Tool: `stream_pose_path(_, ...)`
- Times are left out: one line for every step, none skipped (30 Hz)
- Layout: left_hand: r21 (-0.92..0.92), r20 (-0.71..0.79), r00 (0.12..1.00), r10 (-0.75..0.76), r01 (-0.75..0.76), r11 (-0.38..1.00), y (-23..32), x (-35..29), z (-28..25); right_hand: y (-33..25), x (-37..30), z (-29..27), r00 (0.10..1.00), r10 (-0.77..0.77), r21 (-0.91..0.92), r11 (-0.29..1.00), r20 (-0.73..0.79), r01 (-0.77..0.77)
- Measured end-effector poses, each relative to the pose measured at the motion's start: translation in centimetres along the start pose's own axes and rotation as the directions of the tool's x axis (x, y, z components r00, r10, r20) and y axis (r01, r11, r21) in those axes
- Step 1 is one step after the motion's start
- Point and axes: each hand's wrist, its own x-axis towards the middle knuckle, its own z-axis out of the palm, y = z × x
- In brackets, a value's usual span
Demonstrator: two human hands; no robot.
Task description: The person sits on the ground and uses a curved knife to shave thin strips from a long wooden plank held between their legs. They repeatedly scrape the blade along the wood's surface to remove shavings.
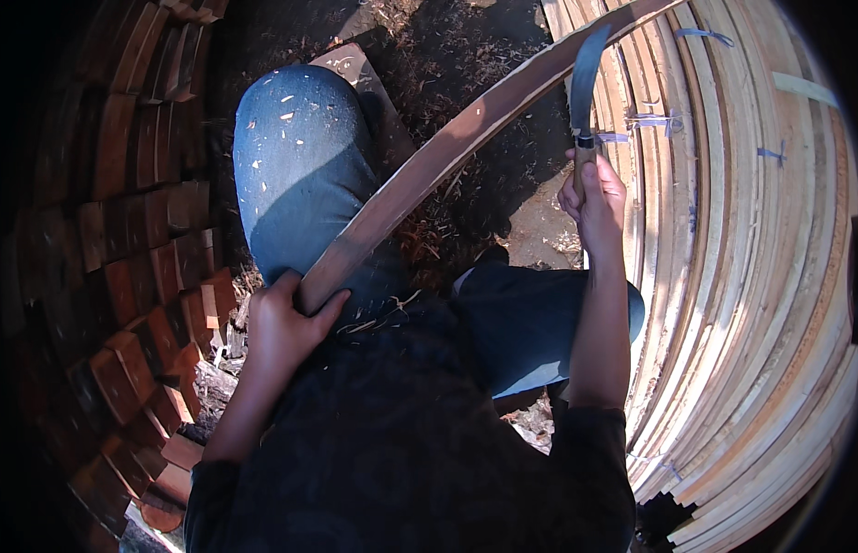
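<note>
A long brown wooden strip (434,168) runs slantwise from my lap up to the far right, its near end resting over my thigh. My left hand (286,324) is closed around that near end, thumb on top. In my right hand (598,198) is a knife (587,88) with a light wooden handle and a curved blade pointing away from me. The upper blade overlaps the far part of the strip in view; whether it touches the wood I cannot tell. My fingers wrap the handle, with the thumb laid along it.
Stacked reddish-brown wood blocks (125,369) rise along the left. At the right lie many long pale wooden strips (724,304), some tied with bluish bands (704,35). A board (378,97) lies beyond my knee, and shavings litter the dark ground (447,55) and my jeans.
</note>
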Motion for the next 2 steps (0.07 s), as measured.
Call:
stream_pose_path(0.006, 0.027, 0.999, -0.020, 0.020, 1.000, 0.13, 0.09, -0.20, -0.18, 0.16, -0.22, 0.999, 0.014, -0.035, 0.999, 0.037, -0.013)
stream_pose_path(0.012, 0.054, 0.998, -0.040, 0.039, 0.999, 0.26, 0.14, -0.43, -0.05, -0.56, -0.09, 0.991, 0.009, -0.265, 0.964, 0.132, 0.027)
